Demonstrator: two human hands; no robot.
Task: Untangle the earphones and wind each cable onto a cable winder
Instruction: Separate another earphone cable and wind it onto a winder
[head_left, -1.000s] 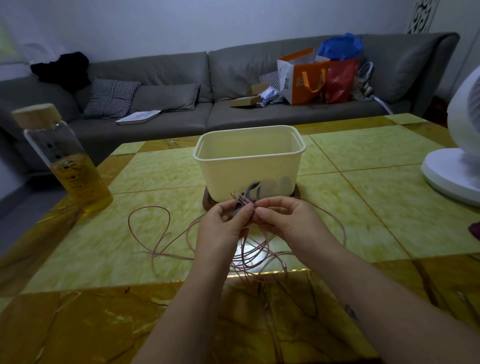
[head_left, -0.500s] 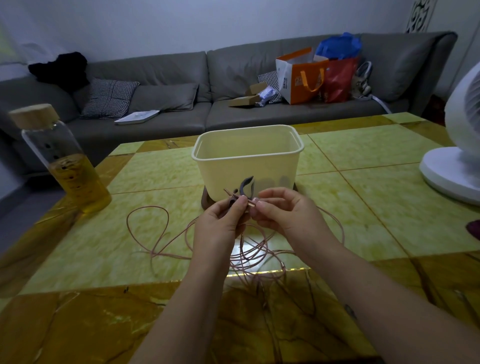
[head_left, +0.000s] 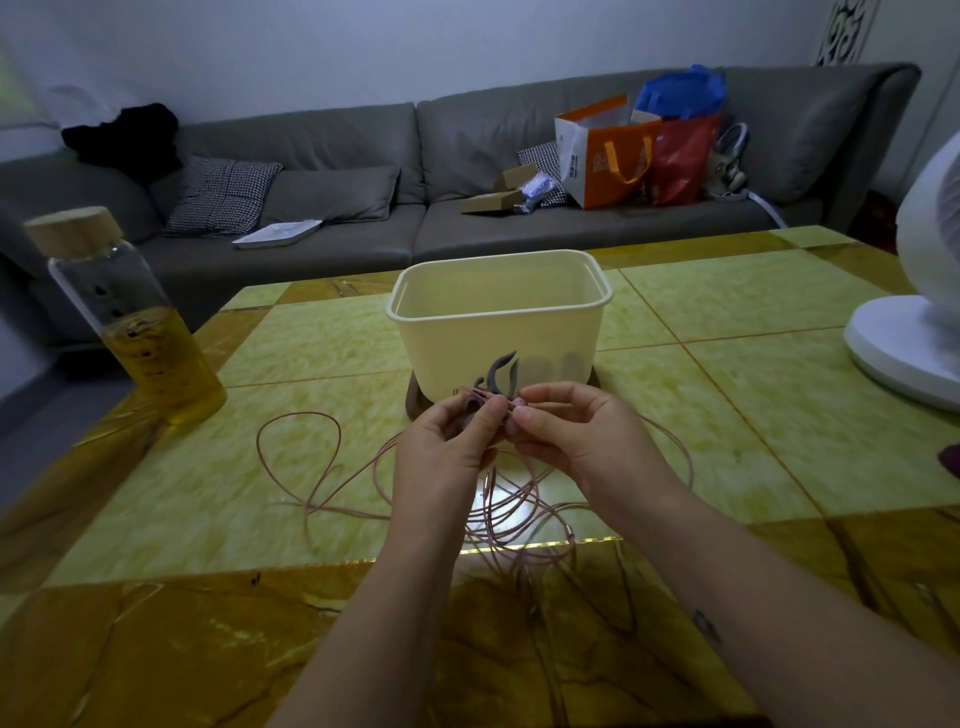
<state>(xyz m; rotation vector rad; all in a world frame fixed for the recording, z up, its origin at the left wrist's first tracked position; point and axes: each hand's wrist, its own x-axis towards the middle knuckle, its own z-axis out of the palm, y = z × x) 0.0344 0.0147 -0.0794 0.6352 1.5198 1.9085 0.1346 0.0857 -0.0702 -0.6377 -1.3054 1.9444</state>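
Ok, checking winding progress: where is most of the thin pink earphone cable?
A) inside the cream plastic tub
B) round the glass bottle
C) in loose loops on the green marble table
C: the thin pink earphone cable sprawls on the green marble table, only its end pinched between left hand and right hand at the small grey cable winder.

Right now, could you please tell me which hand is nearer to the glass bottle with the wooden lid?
Left. The left hand is to the right of the glass bottle with the wooden lid; the right hand is even farther right.
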